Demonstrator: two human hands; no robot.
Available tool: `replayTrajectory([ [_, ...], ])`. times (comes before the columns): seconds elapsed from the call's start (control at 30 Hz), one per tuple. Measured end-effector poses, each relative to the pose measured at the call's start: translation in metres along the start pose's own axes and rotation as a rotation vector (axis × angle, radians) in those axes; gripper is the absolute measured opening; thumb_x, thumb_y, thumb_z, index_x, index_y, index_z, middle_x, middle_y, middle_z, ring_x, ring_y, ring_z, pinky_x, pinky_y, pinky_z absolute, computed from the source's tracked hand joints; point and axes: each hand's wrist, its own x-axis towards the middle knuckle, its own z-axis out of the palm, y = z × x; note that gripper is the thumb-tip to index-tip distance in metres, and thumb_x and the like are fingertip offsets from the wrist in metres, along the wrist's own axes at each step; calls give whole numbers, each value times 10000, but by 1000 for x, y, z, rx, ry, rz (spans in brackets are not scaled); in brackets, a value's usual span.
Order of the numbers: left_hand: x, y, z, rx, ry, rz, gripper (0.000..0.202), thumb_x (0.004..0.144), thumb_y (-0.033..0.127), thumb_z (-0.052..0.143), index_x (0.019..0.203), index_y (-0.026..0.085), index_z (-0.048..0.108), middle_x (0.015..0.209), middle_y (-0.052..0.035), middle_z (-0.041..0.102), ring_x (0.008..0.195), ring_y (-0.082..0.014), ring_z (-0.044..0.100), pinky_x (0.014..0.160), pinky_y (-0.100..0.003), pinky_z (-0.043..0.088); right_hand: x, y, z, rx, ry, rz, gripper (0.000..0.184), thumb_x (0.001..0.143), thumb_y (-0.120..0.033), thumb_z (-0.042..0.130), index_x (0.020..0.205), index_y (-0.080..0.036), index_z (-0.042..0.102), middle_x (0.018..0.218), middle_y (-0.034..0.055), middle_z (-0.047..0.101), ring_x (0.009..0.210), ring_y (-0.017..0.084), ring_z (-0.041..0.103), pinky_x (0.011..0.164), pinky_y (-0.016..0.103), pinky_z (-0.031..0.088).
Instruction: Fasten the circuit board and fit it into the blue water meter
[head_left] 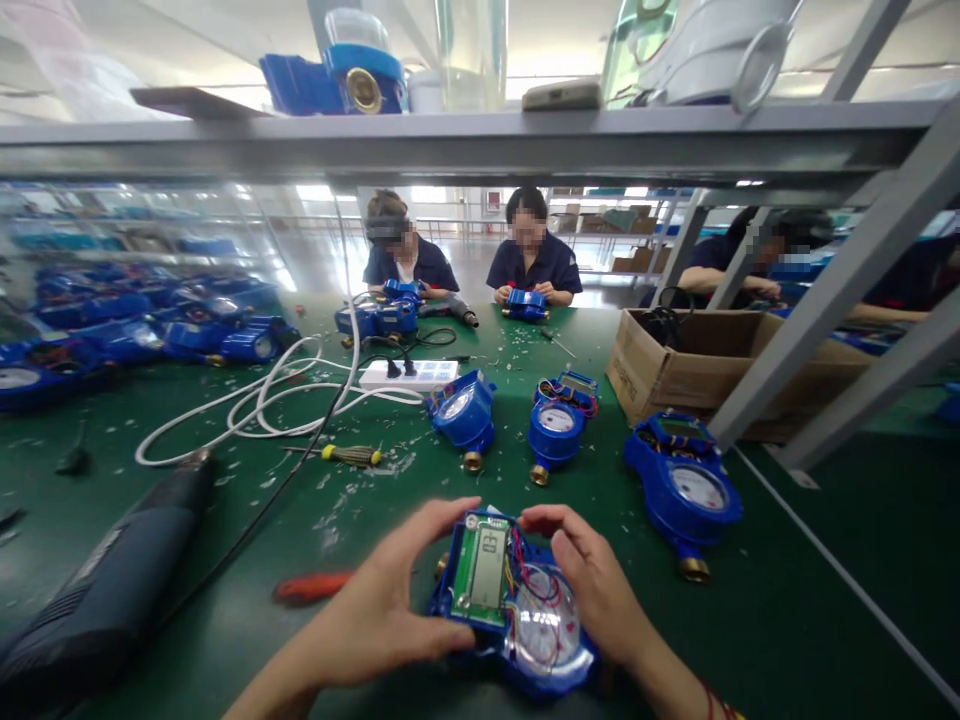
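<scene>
A blue water meter (553, 655) lies open in front of me, low in the middle of the head view. Its green circuit board with a small display (489, 565) is exposed, and thin coloured wires run over the clear round dial. My left hand (390, 605) grips the meter's left side, thumb at the lower edge and fingers at the top. On the other side, my right hand (596, 585) is curled around the upper right part, its fingers partly hidden. An orange-handled tool (311, 588) lies beside my left hand.
Three more blue meters, one of them at right (686, 490), stand beyond my hands. A heat gun (112, 570), yellow screwdriver (352, 456), white power strip (411, 375) and coiled cable lie leftward. A cardboard box (637, 375) and shelf posts stand right; co-workers sit opposite.
</scene>
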Motion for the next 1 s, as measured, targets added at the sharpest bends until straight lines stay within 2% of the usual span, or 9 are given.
replayTrajectory([
  [0.17,5,-7,-9,-51,-66,-39,820,625,348,763,1319,344,326,1395,10,360,1284,-239,316,1089,-406,236,0,1,2,-25,-26,63,326,911,-438,415,1017,-184,590,990,57,630,939,211,573,836,341,442],
  [0.33,18,-7,-15,-113,-135,-36,782,641,360,746,1318,294,359,1375,-20,407,1244,-247,387,1063,-407,279,1,0,3,2,-27,87,327,916,-435,406,1024,-183,583,980,51,636,911,200,587,821,330,453],
  [0.53,35,-5,-18,-38,-170,-36,755,650,352,738,1309,284,376,1356,-22,427,1237,-227,393,1054,-393,291,1,2,3,43,-13,96,294,906,-418,433,976,-181,593,929,35,648,884,193,598,790,315,468],
  [0.63,41,-4,-21,-35,-226,-25,740,641,349,742,1293,273,401,1319,-32,451,1209,-231,419,1036,-393,318,2,3,3,60,-11,93,281,904,-405,441,970,-177,593,928,37,649,876,193,601,788,315,471],
  [0.77,42,-7,-24,47,-305,28,715,655,362,728,1290,286,409,1389,-27,335,1283,-234,310,1066,-382,265,2,7,3,68,-13,93,282,910,-399,431,977,-174,587,939,44,644,900,195,599,815,325,467],
  [0.9,37,-9,-22,59,-321,-10,731,717,384,674,1347,312,310,1446,-17,259,1324,-220,244,1076,-387,238,1,10,5,50,-8,82,307,921,-406,403,1057,-177,555,1020,69,630,960,200,585,851,345,459],
  [1.0,33,-13,-21,88,-337,-24,752,745,409,641,1373,323,236,1460,-18,246,1335,-236,215,1080,-439,199,0,5,2,0,3,26,377,904,-402,446,1239,-229,443,1231,74,529,1092,206,511,944,381,397],
])
